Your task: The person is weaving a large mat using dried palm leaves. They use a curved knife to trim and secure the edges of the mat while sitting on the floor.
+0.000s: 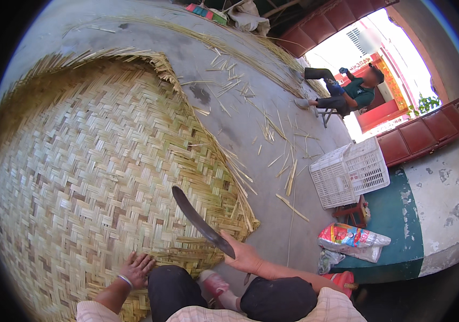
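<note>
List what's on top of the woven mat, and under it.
On the woven mat: the left hand, palm down. The curved dark tool in the right hand overlaps it in view; contact unclear. The mat hides whatever lies beneath.

The left hand (136, 270) is pressing on the woven mat (89, 177), palm down with fingers spread. The right hand (243, 256) is gripping a curved, dark blade (197, 217), which is pointing away over the mat near its right edge; whether it is touching the weave is unclear. Frayed ends are sticking out along that edge. Loose strips (293, 177) are lying scattered across the grey floor (272, 214). A co-worker (361, 92) is sitting on a stool (325, 116) near the bright doorway. A white crate (347, 170) is standing near a red door panel (414, 142), and a colourful bag (347, 234) is lying beside the green-and-white wall (401, 214).
</note>
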`<state>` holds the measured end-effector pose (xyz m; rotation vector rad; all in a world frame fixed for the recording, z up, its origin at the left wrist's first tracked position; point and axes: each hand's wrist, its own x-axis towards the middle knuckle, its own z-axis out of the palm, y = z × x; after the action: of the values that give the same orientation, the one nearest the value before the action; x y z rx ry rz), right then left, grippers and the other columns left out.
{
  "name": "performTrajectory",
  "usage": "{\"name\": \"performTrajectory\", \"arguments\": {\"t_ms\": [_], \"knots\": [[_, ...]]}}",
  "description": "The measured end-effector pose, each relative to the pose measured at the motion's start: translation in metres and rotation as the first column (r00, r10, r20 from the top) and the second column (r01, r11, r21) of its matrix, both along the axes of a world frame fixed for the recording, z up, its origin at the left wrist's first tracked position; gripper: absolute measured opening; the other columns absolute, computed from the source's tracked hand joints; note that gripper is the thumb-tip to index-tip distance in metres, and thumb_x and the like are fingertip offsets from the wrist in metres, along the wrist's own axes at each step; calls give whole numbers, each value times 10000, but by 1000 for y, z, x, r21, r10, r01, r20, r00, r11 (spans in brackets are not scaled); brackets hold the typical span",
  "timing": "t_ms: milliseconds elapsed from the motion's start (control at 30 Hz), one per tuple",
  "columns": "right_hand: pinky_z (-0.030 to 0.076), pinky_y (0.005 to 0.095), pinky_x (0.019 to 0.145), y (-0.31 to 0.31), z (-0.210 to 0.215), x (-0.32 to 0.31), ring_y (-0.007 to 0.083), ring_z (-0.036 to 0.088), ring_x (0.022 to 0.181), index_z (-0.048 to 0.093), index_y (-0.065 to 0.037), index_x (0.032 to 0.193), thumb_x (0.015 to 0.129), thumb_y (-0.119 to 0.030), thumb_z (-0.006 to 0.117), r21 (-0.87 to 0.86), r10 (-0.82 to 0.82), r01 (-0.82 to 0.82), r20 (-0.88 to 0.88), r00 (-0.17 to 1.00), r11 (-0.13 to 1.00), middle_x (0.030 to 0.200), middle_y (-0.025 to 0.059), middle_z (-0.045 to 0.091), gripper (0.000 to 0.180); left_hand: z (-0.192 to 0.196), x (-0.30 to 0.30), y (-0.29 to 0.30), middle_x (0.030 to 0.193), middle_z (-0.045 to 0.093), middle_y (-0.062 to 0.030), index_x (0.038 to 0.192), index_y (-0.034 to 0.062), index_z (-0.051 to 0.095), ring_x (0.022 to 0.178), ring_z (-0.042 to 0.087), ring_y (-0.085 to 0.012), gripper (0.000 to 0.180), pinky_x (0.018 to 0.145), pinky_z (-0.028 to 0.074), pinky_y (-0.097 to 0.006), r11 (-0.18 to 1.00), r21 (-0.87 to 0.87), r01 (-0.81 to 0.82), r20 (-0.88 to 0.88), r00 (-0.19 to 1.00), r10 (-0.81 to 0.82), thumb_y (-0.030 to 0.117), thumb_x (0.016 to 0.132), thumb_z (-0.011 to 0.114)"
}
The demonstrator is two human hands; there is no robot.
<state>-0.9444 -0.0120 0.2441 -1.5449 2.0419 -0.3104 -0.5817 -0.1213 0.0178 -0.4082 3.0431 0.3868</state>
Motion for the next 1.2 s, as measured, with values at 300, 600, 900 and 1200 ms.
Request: {"name": "performTrajectory", "arguments": {"t_ms": [300, 600, 900, 1200], "knots": [[552, 389, 795, -28, 33, -47, 308, 677, 911, 414, -170, 1450, 764, -211, 610, 58, -41, 49, -133, 990, 997, 1172, 112, 655, 715, -2, 2, -2, 1483, 456, -92, 1495, 156, 370, 1420, 354, -272, 688, 1178, 30, -573, 997, -43, 63, 48, 997, -61, 492, 897, 425], [525, 355, 808, -41, -1, -77, 287, 670, 905, 437, -141, 1436, 773, -175, 625, 181, -122, 90, 174, 977, 979, 1091, 151, 660, 690, -27, 2, 0, 1377, 541, -58, 1457, 212, 423, 1341, 460, -241, 547, 1154, 181, -576, 980, -191, 50, -34, 998, -58, 288, 917, 472], [469, 251, 750, -37, -41, -94, 113, 564, 788, 381, -69, 1467, 826, -144, 608, 98, -20, -36, 523, 852, 995, 919, 45, 586, 684, 7, -6, -3, 1308, 597, -91, 1372, 151, 531, 1286, 501, -277, 726, 1136, 217, -578, 1000, 15, 13, 7, 1000, -13, 632, 828, 559], [438, 277, 542, -87, 122, -117, 131, 486, 531, 247, -27, 1458, 861, -74, 614, -544, 271, 330, 751, 602, 771, 781, 50, 534, 703, 13, -9, -2, 1391, 535, -77, 1399, 156, 501, 1366, 426, -249, 759, 1160, 166, -563, 998, -58, 39, 150, 988, -30, 663, 834, 514]]}}
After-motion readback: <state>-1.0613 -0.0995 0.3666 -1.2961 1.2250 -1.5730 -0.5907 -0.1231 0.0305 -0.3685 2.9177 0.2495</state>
